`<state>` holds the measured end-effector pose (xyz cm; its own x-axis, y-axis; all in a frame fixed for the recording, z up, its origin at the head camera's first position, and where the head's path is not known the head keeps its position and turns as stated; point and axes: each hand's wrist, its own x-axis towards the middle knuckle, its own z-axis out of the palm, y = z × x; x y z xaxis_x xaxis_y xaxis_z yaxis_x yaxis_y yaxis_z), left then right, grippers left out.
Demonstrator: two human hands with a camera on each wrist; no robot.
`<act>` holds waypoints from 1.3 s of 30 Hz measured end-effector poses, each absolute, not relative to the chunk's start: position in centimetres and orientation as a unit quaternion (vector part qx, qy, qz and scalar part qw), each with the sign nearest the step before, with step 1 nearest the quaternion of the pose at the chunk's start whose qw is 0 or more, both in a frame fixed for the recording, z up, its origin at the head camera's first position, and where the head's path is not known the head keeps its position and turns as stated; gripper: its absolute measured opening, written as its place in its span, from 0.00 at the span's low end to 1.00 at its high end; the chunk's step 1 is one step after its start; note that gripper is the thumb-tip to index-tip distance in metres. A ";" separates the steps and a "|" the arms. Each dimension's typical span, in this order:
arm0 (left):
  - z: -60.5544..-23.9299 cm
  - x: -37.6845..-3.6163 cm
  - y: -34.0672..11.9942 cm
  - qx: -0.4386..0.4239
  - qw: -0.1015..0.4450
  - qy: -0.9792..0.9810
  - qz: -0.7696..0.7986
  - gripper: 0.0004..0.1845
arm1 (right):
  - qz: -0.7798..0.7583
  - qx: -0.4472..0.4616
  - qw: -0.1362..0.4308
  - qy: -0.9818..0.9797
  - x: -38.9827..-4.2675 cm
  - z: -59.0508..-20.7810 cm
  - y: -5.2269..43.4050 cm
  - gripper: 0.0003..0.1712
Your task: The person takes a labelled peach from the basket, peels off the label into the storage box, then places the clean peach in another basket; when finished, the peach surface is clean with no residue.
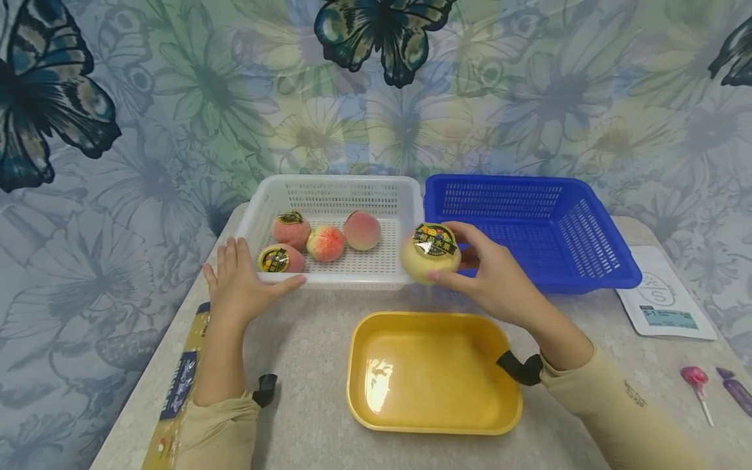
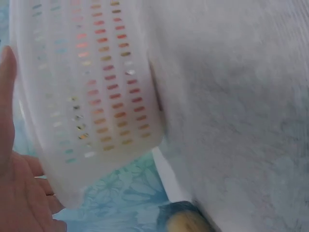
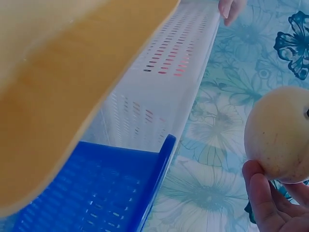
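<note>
the right hand [image 1: 487, 274] grasped a pale yellow peach [image 1: 427, 262] between thumb and fingers, its black-and-gold sticker facing the head camera. the peach hung in front of the white plastic basket's [image 1: 352, 281] right front corner, where the rim met the blue plastic basket [image 1: 529, 285] just beside it; the right wrist view showed it held apart from both rims. the left hand [image 1: 243, 281] clasped nothing, fingers extended, touching the white basket's left front corner with the thumb along the front rim. inside, four reddish peaches [image 1: 362, 231] sat toward the left and middle, the lower left one close against the front wall, with basket floor stretching to their right. a strip of tabletop [image 1: 317, 339] ran between the baskets and the yellow tray's [image 1: 435, 427] far rim, and the right forearm crossed beside the tray's right edge.
</note>
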<state>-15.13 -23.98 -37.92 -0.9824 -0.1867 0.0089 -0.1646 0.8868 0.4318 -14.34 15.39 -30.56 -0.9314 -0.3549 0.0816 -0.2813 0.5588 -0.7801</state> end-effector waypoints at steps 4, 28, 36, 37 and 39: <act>-37.1 -14.8 -22.8 0.061 0.046 -0.969 -0.233 0.73 | -0.440 -0.179 0.044 0.879 -13.5 -30.7 15.8 0.43; -34.6 -8.7 -7.2 -0.212 0.003 -0.884 -0.416 0.52 | -0.467 -0.206 0.016 0.860 -10.6 -32.9 16.0 0.41; -35.0 -9.5 -6.0 -0.207 0.002 -0.839 -0.504 0.48 | -0.481 -0.212 0.020 0.851 -10.4 -32.8 15.6 0.42; -35.0 -9.6 -5.9 -0.203 -0.001 -0.833 -0.515 0.48 | -0.483 -0.213 0.021 0.849 -10.4 -32.8 15.5 0.42; -35.1 -9.7 -5.9 -0.195 -0.008 -0.817 -0.542 0.48 | -0.485 -0.218 0.024 0.847 -10.4 -32.9 15.6 0.41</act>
